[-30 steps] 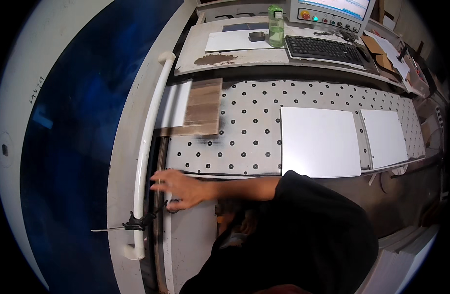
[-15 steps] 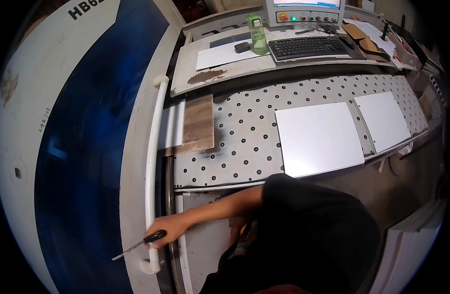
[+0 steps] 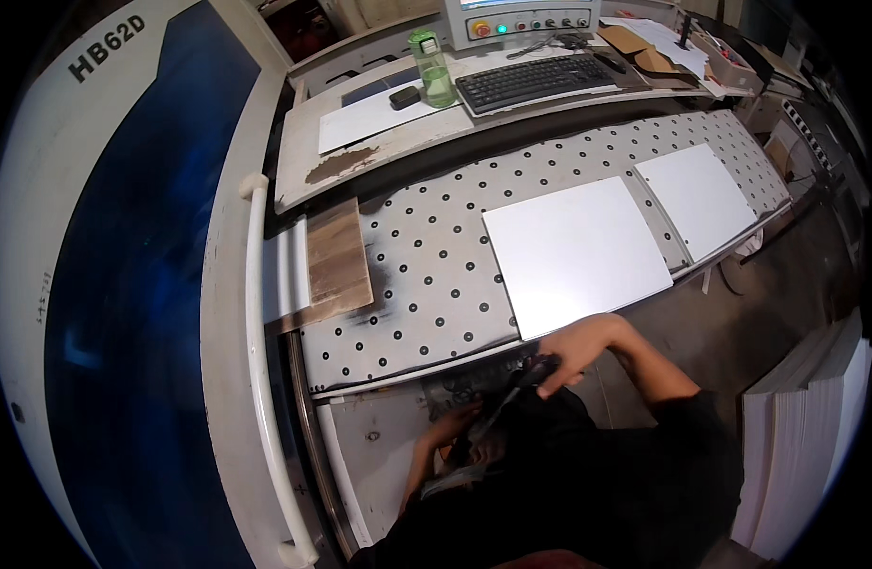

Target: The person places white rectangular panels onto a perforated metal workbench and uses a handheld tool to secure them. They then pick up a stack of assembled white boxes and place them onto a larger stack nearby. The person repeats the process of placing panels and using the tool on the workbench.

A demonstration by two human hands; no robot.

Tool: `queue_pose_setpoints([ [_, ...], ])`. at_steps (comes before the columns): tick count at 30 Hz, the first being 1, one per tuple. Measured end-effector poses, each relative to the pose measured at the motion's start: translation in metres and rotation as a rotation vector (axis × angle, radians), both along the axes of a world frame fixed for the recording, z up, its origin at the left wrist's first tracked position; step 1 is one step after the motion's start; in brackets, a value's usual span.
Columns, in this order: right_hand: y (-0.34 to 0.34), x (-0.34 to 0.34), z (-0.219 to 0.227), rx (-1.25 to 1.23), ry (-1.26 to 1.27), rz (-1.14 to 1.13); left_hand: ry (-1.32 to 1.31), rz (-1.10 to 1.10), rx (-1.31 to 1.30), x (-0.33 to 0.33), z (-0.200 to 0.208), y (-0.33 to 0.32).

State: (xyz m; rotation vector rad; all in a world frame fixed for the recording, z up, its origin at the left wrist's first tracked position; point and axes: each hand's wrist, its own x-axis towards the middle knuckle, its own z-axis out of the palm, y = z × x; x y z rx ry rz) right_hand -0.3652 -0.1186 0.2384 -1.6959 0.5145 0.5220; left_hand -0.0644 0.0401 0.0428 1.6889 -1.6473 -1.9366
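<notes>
My right hand (image 3: 583,353) is closed around the dark handle of a slim tool with a long, narrow metal blade (image 3: 498,414). Its exact kind is unclear. The blade slants down and left in front of my dark shirt, its lower end close to my left hand (image 3: 450,424). That left hand is low against my body, beside the machine's front edge, with its fingers mostly in shadow. Just below it shows a greyish, shiny patch (image 3: 455,476) that I cannot make out. The nearer white panel (image 3: 578,256) lies flat on the dotted bed (image 3: 436,284), just beyond my right hand.
Left stands a white and blue machine cover with a long white handle bar (image 3: 256,360). A brown board (image 3: 339,261) and a second white panel (image 3: 697,204) lie on the bed. Behind are a green bottle (image 3: 434,76), keyboard (image 3: 536,81) and control panel. Stacked panels (image 3: 801,446) stand at right.
My right hand has swung from the white handle bar to the right, in front of my body, still gripping the tool. My left hand shows more plainly. The whole view has shifted.
</notes>
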Motion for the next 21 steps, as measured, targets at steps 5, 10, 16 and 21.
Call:
queue_pose_setpoints([
  [5,0.009,-0.066,0.023,0.259,-0.183,-0.202,0.267,-0.138,-0.152,0.011,0.104,-0.026],
  [10,0.031,-0.101,0.042,-0.218,0.448,-0.41,1.008,-0.349,-0.461,0.002,0.201,-0.035],
  [16,0.037,-0.139,0.05,0.237,-0.046,-0.36,1.324,-0.439,-0.765,-0.022,0.239,-0.014],
  [21,0.044,-0.131,0.04,-0.035,0.31,-0.481,1.38,-0.334,-0.69,-0.033,0.235,-0.013],
])
